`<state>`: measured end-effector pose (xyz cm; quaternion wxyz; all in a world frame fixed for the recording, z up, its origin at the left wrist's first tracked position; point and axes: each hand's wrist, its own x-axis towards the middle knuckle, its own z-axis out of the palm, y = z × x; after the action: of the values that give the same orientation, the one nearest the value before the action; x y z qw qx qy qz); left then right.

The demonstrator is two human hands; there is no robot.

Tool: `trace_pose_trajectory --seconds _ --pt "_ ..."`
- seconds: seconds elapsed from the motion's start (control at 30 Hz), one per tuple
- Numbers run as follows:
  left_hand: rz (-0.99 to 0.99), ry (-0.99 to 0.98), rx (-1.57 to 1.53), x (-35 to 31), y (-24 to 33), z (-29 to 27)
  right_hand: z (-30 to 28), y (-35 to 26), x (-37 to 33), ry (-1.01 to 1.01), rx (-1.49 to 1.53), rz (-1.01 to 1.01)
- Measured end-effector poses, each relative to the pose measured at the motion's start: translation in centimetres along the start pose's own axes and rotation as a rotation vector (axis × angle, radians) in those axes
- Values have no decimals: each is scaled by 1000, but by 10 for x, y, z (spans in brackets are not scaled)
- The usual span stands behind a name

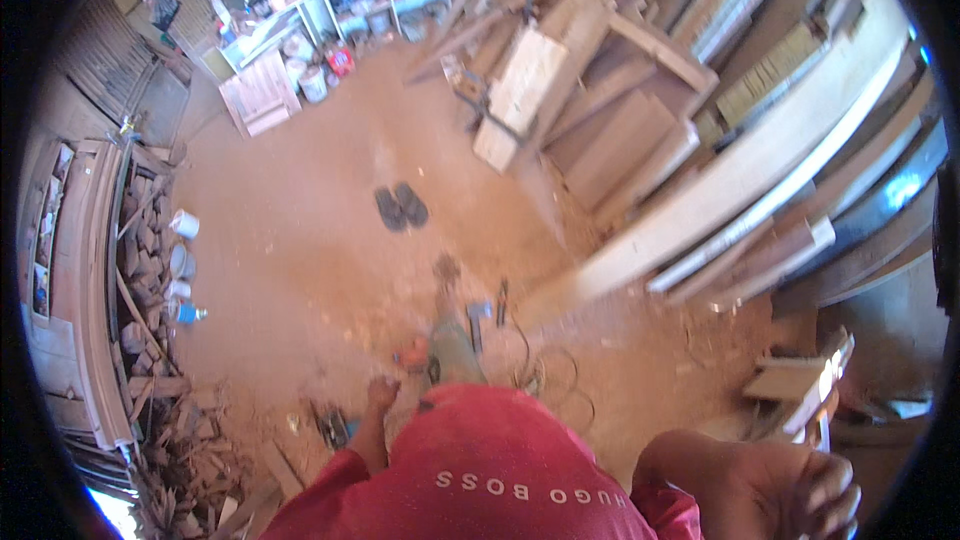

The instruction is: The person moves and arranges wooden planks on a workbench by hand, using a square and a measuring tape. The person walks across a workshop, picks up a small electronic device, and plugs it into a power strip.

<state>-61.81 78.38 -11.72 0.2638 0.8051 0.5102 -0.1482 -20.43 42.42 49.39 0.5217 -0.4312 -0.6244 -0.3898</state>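
Observation:
My left hand (pixel 383 392) hangs low beside my red shirt, its fingers bunched together; anything inside them is too small to make out. An orange-red object (pixel 412 352) lies on the ground just beyond it, its kind unclear. At the lower right my right hand (pixel 790 492) is raised close to the camera. Its fingers are curled in, and what they hold, if anything, is hidden. Beside my leg (pixel 452 348) a hammer (pixel 478 322) lies on the floor. A slim dark tool (pixel 502 302) is just right of it, near a looped cable (pixel 560 370).
Dark slippers (pixel 402 207) lie on the dusty floor ahead. Long boards (pixel 770 155) lean in stacks along the right, and planks (pixel 525 95) are piled at the far right. Wood offcuts (pixel 190 460) and white buckets (pixel 184 224) line the left. A white shelf unit (pixel 345 15) stands at the back.

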Motion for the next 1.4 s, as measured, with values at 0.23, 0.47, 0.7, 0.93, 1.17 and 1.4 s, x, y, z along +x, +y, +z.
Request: trace_pose_trajectory --seconds 0.23,0.47,0.7,0.93,1.17,1.4 --pt "221 -56 -15 227 54 -106 313 256 -130 -388 -493 683" --pt "195 121 -431 370 162 -322 354 300 -471 -1148 -143 1654" --pt "247 100 -197 490 150 -324 295 218 -606 -1246 -157 2120" --pt "-227 -356 -341 550 105 -298 428 476 -705 -1300 -285 1618" --pt "-238 287 -292 744 143 -434 787 889 -479 -1037 -130 1381" --pt "-289 335 -762 969 259 -523 1004 1099 -370 -1022 41 1272"
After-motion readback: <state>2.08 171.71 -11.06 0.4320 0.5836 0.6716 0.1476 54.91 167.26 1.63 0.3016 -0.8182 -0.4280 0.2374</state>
